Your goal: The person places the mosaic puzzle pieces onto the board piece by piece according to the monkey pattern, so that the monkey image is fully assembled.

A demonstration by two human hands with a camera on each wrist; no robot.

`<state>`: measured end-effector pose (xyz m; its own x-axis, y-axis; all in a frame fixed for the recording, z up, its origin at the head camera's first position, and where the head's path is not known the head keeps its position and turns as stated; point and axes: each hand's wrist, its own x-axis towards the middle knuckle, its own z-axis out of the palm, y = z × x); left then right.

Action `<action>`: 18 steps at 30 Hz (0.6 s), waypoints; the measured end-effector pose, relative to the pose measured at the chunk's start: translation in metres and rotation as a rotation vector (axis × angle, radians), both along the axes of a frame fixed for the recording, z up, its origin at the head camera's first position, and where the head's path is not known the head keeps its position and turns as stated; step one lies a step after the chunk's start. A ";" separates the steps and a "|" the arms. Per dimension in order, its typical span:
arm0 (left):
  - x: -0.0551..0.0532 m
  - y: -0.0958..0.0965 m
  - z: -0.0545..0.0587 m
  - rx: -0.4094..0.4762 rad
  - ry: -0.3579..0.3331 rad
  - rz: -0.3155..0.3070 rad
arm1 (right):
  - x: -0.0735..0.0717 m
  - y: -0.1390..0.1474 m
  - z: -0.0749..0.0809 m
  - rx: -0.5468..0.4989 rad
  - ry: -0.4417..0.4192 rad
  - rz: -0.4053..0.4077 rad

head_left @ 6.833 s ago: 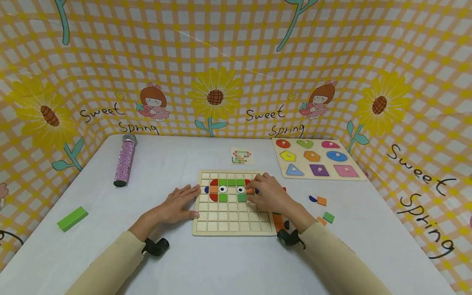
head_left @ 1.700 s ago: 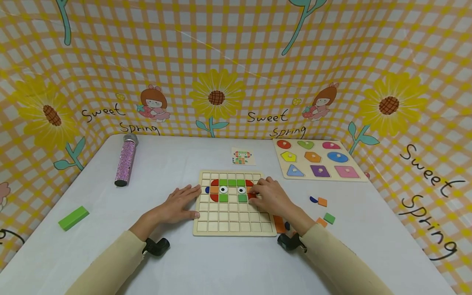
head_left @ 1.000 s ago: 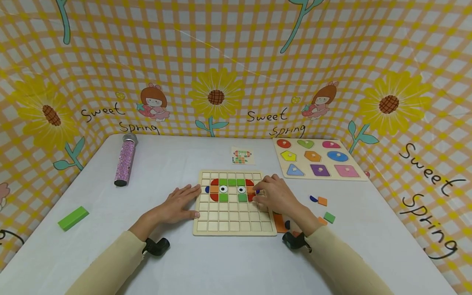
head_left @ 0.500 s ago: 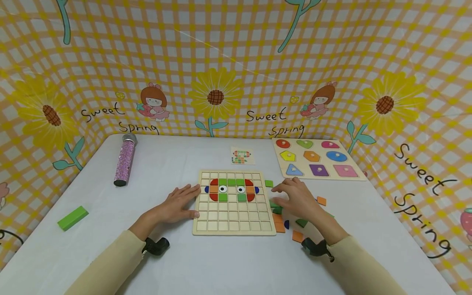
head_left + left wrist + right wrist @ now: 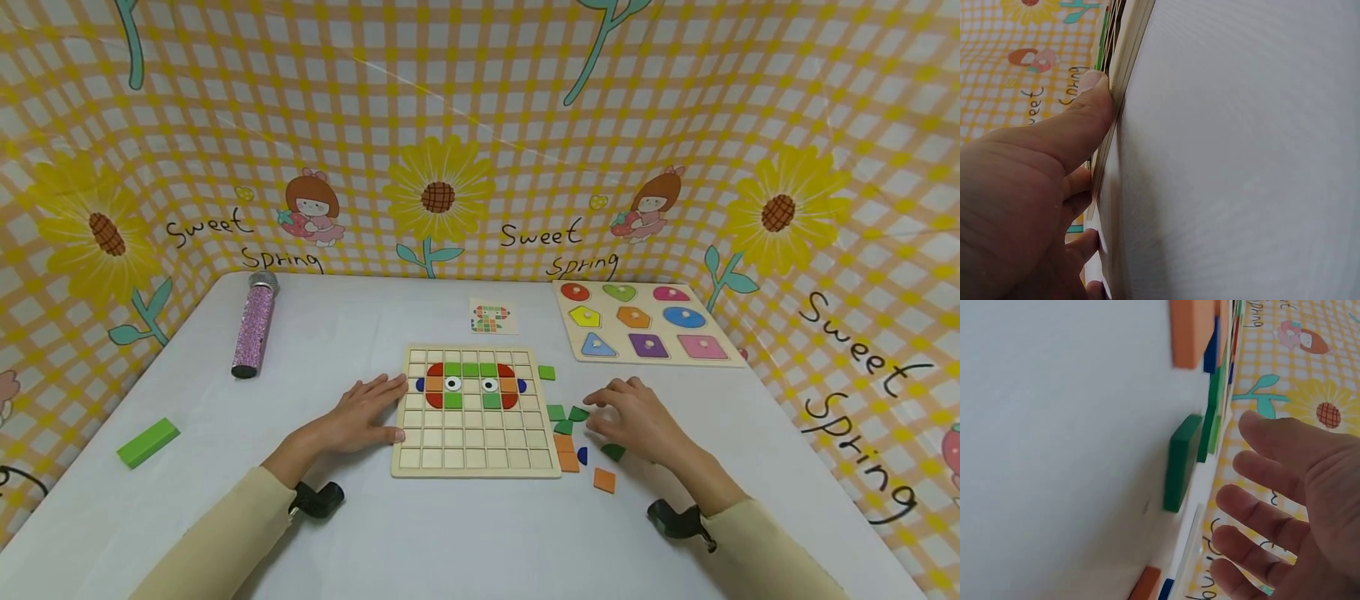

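The wooden grid board [image 5: 476, 437] lies flat in the middle of the head view. Red, green, orange and blue tiles form a face on it, with two eye tiles [image 5: 453, 384]. My left hand [image 5: 360, 418] rests at the board's left edge, fingers extended; in the left wrist view the thumb [image 5: 1085, 119] touches the edge. My right hand [image 5: 633, 417] is just above loose tiles right of the board, fingers spread and lightly bent, holding nothing. A dark green quarter-round tile [image 5: 578, 413] lies near its fingertips. Another dark green tile [image 5: 1180, 465] shows in the right wrist view.
Orange squares [image 5: 604, 481], a blue half-round [image 5: 582, 456] and green squares [image 5: 547, 372] lie beside the board. Behind it is a pattern card [image 5: 493, 317]. A knob puzzle [image 5: 660, 357] stands back right, a glittery microphone [image 5: 255, 329] back left, a green block [image 5: 148, 443] left.
A red quarter-round from the right now sits in the face's lower right corner. My right hand has left the blue piece there and moved right over the loose tiles. My left hand stays.
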<state>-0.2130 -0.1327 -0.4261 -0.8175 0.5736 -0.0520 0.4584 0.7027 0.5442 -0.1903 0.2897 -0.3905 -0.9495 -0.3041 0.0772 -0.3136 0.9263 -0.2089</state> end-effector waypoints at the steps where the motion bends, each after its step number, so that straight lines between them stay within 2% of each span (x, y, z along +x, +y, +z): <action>1: 0.000 0.000 0.000 0.000 -0.002 0.001 | 0.000 0.001 -0.001 0.005 -0.004 0.004; 12: 0.000 0.001 -0.001 -0.003 -0.002 0.009 | -0.007 -0.008 -0.002 0.052 -0.092 0.035; 18: 0.000 0.000 -0.001 0.001 -0.005 0.007 | -0.011 -0.003 -0.006 0.063 -0.079 0.020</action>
<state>-0.2131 -0.1328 -0.4268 -0.8214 0.5676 -0.0555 0.4503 0.7053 0.5475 -0.2008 0.2872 -0.3967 -0.9456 -0.3250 -0.0174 -0.3171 0.9320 -0.1755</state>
